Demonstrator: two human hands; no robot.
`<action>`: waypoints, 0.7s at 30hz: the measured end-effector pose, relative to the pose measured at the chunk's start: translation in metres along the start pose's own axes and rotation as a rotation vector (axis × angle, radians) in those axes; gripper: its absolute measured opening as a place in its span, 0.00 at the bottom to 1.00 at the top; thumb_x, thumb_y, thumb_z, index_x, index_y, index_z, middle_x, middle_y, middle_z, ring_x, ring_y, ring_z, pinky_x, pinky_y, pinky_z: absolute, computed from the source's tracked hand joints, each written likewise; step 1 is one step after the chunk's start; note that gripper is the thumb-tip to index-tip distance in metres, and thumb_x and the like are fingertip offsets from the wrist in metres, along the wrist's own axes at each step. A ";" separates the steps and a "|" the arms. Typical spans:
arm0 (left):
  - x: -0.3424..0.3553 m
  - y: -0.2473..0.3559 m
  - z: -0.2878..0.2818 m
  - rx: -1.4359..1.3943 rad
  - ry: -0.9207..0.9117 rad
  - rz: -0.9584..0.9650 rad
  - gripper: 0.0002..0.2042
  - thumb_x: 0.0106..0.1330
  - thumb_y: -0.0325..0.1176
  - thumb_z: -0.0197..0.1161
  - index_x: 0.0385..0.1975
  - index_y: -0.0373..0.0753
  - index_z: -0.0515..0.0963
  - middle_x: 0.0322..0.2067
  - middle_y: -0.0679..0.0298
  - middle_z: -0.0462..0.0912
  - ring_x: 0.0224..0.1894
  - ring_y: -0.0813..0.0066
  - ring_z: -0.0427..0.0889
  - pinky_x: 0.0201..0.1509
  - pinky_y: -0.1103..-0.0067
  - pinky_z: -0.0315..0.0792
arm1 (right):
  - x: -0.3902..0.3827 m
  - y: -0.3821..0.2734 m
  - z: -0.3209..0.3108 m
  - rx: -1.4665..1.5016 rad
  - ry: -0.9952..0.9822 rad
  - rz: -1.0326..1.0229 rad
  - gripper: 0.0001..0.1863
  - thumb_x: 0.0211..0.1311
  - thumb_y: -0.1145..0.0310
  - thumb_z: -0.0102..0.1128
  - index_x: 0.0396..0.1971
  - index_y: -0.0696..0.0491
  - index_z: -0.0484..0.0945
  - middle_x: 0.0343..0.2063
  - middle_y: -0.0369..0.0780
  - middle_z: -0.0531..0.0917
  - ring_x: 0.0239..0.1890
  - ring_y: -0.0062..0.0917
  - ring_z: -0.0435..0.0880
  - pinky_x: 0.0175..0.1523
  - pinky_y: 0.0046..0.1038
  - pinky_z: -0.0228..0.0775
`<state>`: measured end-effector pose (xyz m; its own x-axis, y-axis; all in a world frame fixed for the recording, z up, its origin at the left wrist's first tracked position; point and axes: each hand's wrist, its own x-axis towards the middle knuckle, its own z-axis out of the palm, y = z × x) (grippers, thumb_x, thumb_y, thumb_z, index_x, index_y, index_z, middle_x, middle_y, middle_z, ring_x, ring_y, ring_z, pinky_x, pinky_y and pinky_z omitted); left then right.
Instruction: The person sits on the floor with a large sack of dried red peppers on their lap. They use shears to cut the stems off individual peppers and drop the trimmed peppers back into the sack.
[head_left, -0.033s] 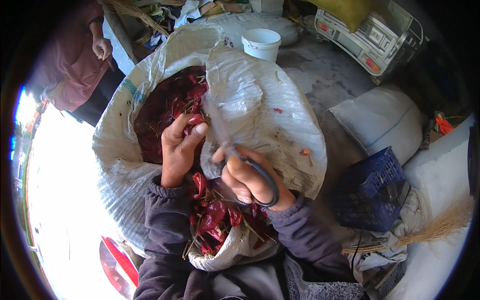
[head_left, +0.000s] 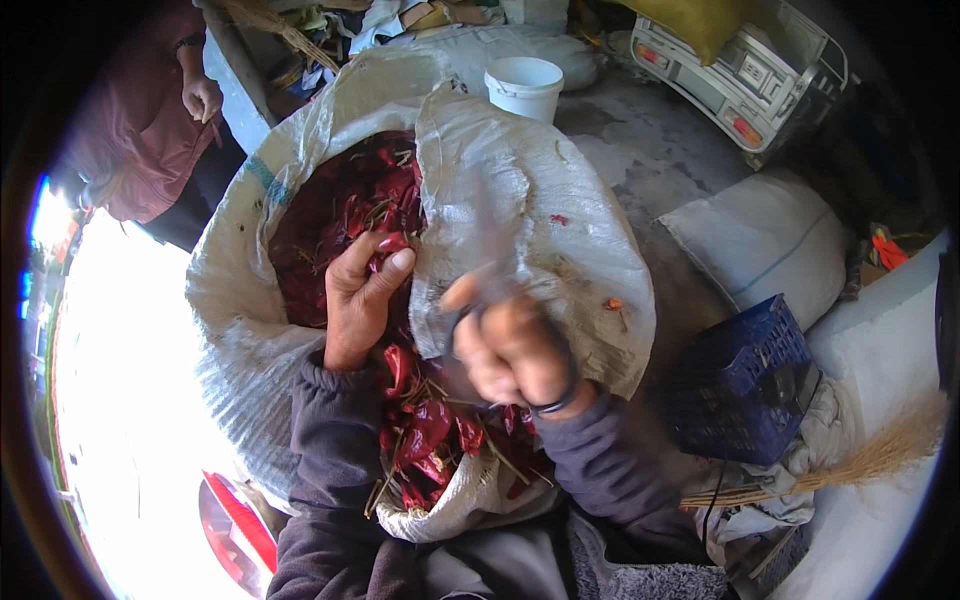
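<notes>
A glossy red pepper (head_left: 396, 243) is pinched between the thumb and fingers of the left hand (head_left: 358, 300), above the far-left opening of a large white woven sack (head_left: 235, 350), where many dried red peppers (head_left: 350, 215) lie with their stalks. Just right of it and nearer, the right hand (head_left: 515, 345) is blurred, its fingers curled around a dark-handled scissors-like tool (head_left: 496, 262); its blades point to the far side, too smeared to tell whether they are parted. Near the body, below both hands, a smaller woven sack (head_left: 462, 512) holds more red peppers. Farther out, a white bucket (head_left: 525, 92) stands beyond the large sack, a blue crate (head_left: 745, 375) sits to the right, and another person (head_left: 145, 150) stands at far left.
</notes>
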<state>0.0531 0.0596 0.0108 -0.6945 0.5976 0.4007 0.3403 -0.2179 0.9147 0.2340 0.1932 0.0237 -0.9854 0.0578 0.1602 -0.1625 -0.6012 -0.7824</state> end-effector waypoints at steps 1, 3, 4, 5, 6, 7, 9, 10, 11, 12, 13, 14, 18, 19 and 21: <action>-0.002 -0.007 -0.003 -0.086 0.014 -0.041 0.08 0.73 0.32 0.69 0.42 0.34 0.84 0.31 0.72 0.82 0.32 0.86 0.75 0.38 0.83 0.69 | -0.002 -0.011 -0.009 0.094 -0.022 -0.196 0.38 0.72 0.35 0.57 0.62 0.53 0.69 0.22 0.30 0.71 0.14 0.10 0.60 0.14 0.18 0.52; -0.004 -0.009 -0.009 -0.174 0.025 -0.089 0.10 0.74 0.34 0.66 0.44 0.33 0.83 0.32 0.71 0.83 0.33 0.87 0.74 0.39 0.85 0.67 | -0.003 -0.050 -0.010 0.190 0.054 -0.430 0.41 0.70 0.31 0.55 0.63 0.53 0.68 0.23 0.32 0.73 0.16 0.11 0.65 0.17 0.17 0.57; -0.006 -0.006 -0.011 -0.203 0.029 -0.108 0.10 0.74 0.34 0.66 0.45 0.33 0.83 0.32 0.70 0.83 0.33 0.87 0.74 0.39 0.85 0.67 | -0.002 -0.067 -0.011 0.202 0.108 -0.500 0.42 0.69 0.29 0.54 0.63 0.53 0.68 0.24 0.33 0.74 0.17 0.11 0.67 0.18 0.17 0.59; -0.004 -0.009 -0.011 -0.247 0.028 -0.116 0.10 0.75 0.34 0.66 0.46 0.33 0.83 0.32 0.70 0.83 0.33 0.87 0.74 0.39 0.85 0.67 | 0.000 -0.075 -0.014 0.159 0.157 -0.531 0.44 0.68 0.27 0.53 0.64 0.53 0.68 0.25 0.34 0.75 0.18 0.12 0.69 0.19 0.16 0.61; -0.002 -0.011 -0.010 -0.290 0.026 -0.124 0.11 0.75 0.34 0.66 0.47 0.33 0.83 0.32 0.70 0.83 0.33 0.87 0.75 0.39 0.85 0.68 | 0.000 -0.078 -0.016 0.077 0.223 -0.526 0.46 0.66 0.25 0.53 0.64 0.53 0.68 0.26 0.36 0.80 0.20 0.13 0.73 0.21 0.17 0.65; 0.000 -0.012 -0.011 -0.305 -0.015 -0.083 0.12 0.75 0.34 0.65 0.52 0.35 0.81 0.33 0.69 0.82 0.33 0.86 0.75 0.39 0.86 0.68 | 0.002 -0.067 -0.024 -0.076 0.211 -0.489 0.49 0.63 0.22 0.53 0.65 0.53 0.67 0.31 0.40 0.84 0.23 0.16 0.77 0.25 0.19 0.70; 0.002 -0.005 -0.003 -0.244 -0.006 -0.082 0.13 0.76 0.34 0.64 0.54 0.36 0.79 0.33 0.69 0.82 0.33 0.86 0.74 0.39 0.86 0.67 | 0.000 -0.047 -0.028 -0.349 0.202 -0.409 0.50 0.60 0.26 0.60 0.67 0.55 0.67 0.40 0.46 0.88 0.30 0.22 0.84 0.34 0.24 0.77; 0.001 -0.002 -0.003 -0.205 0.004 -0.085 0.14 0.76 0.34 0.64 0.56 0.37 0.78 0.33 0.70 0.81 0.32 0.86 0.74 0.38 0.86 0.67 | -0.001 -0.041 -0.026 -0.472 0.191 -0.373 0.48 0.60 0.33 0.67 0.67 0.57 0.66 0.44 0.47 0.88 0.36 0.26 0.87 0.40 0.27 0.80; 0.001 -0.004 -0.004 -0.206 -0.009 -0.078 0.13 0.77 0.36 0.62 0.55 0.40 0.77 0.33 0.69 0.80 0.30 0.86 0.73 0.36 0.86 0.67 | -0.003 -0.035 -0.023 -0.594 0.179 -0.342 0.47 0.61 0.39 0.73 0.68 0.58 0.66 0.48 0.49 0.88 0.41 0.30 0.89 0.45 0.30 0.82; 0.001 -0.004 -0.006 -0.237 -0.008 -0.086 0.12 0.77 0.36 0.62 0.54 0.40 0.77 0.33 0.69 0.80 0.30 0.85 0.73 0.35 0.85 0.66 | -0.004 -0.033 -0.022 -0.796 0.168 -0.400 0.50 0.57 0.40 0.76 0.68 0.60 0.67 0.49 0.50 0.87 0.43 0.32 0.89 0.47 0.32 0.82; 0.001 -0.002 -0.008 -0.269 -0.007 -0.093 0.11 0.77 0.36 0.62 0.53 0.40 0.77 0.32 0.69 0.80 0.29 0.85 0.72 0.34 0.85 0.66 | -0.004 -0.030 -0.021 -0.993 0.168 -0.464 0.53 0.52 0.40 0.79 0.68 0.61 0.67 0.51 0.51 0.86 0.45 0.34 0.88 0.49 0.34 0.81; 0.003 -0.001 -0.008 -0.304 -0.012 -0.092 0.10 0.77 0.36 0.62 0.52 0.40 0.77 0.32 0.69 0.79 0.28 0.84 0.72 0.33 0.85 0.66 | -0.002 -0.031 -0.024 -1.149 0.182 -0.480 0.57 0.48 0.38 0.81 0.69 0.62 0.67 0.52 0.50 0.85 0.47 0.34 0.87 0.51 0.33 0.80; 0.018 0.013 0.003 -0.365 -0.058 -0.097 0.10 0.77 0.38 0.61 0.47 0.39 0.77 0.31 0.67 0.79 0.26 0.83 0.71 0.30 0.84 0.64 | -0.004 -0.049 -0.007 -1.454 0.334 -0.288 0.58 0.41 0.43 0.87 0.67 0.65 0.70 0.51 0.52 0.84 0.45 0.34 0.86 0.51 0.33 0.79; 0.027 0.019 0.006 -0.394 -0.140 -0.128 0.10 0.77 0.39 0.60 0.47 0.39 0.78 0.31 0.67 0.80 0.25 0.84 0.71 0.29 0.85 0.64 | -0.002 -0.049 -0.010 -1.433 0.361 -0.315 0.57 0.42 0.43 0.86 0.67 0.65 0.70 0.48 0.53 0.84 0.43 0.35 0.85 0.48 0.32 0.78; 0.044 0.023 0.015 -0.441 -0.266 -0.167 0.10 0.77 0.39 0.60 0.47 0.39 0.78 0.31 0.67 0.79 0.25 0.83 0.71 0.29 0.85 0.64 | 0.004 -0.047 -0.023 -1.401 0.369 -0.363 0.57 0.43 0.43 0.85 0.67 0.64 0.70 0.46 0.52 0.84 0.42 0.38 0.85 0.48 0.33 0.78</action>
<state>0.0405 0.0926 0.0484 -0.5127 0.8139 0.2732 -0.0995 -0.3724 0.9227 0.2363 0.2401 0.0477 -0.8038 0.3541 0.4780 -0.1004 0.7112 -0.6958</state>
